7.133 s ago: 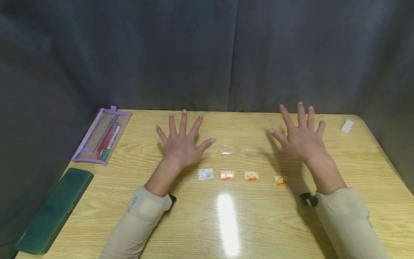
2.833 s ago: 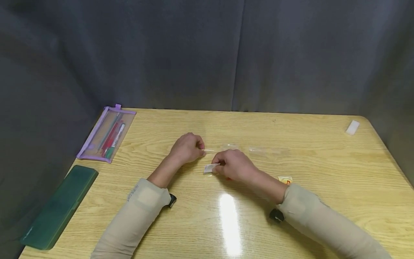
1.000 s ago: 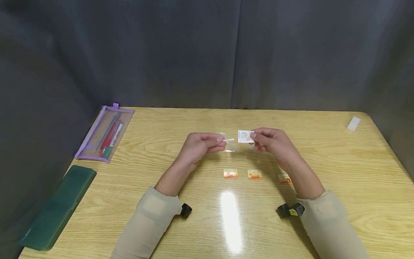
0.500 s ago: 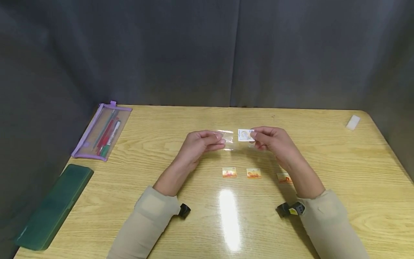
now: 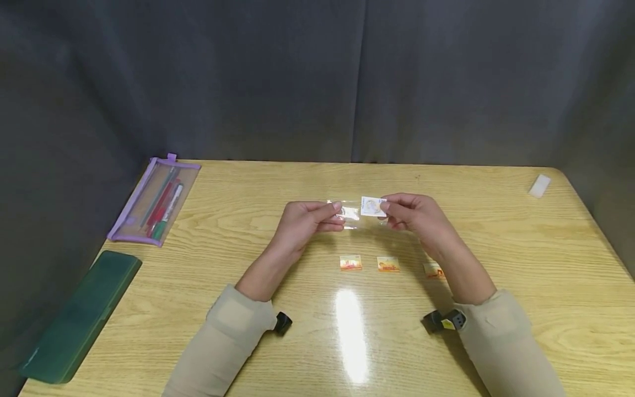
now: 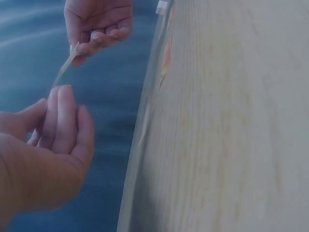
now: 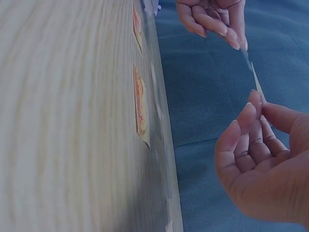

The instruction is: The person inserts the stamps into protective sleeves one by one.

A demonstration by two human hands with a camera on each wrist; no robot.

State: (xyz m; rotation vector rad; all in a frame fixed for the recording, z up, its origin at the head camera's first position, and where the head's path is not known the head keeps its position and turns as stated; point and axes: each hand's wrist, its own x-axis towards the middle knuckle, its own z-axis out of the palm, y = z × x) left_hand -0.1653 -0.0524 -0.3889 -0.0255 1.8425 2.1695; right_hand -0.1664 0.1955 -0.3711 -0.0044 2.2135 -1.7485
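The right hand (image 5: 416, 220) was found in a narrow pinch, thumb over fingers, on the right-hand end of a small white rectangular stamp-like paper card (image 5: 373, 207) with a pale printed picture. The left hand (image 5: 310, 223) was likewise closed to a fine pinch on a clear flat plastic sleeve (image 5: 351, 213), whose free end projected rightward from the fingertips. The governing relation was judged to be end to end: the card extended leftward from the right-hand grip, its long axis running roughly across from one hand to the other, its free short edge facing the free end of the sleeve. The right hand was the nearer, being on the card itself; the left-hand fingertips stood a little beyond the facing edges. Card and sleeve were just beside each other; whether they touched could not be determined, both wrist views showing them nearly edge-on. Both grips were raised above the light wood-grain table (image 5: 521, 248). On the person's side of the grips, three orange-and-yellow printed paper cards (image 5: 388, 264) lay in a row, the rightmost partly hidden by the right wrist. Well left of the left-hand grip lay a purple-edged see-through pouch (image 5: 134, 240) containing pens.
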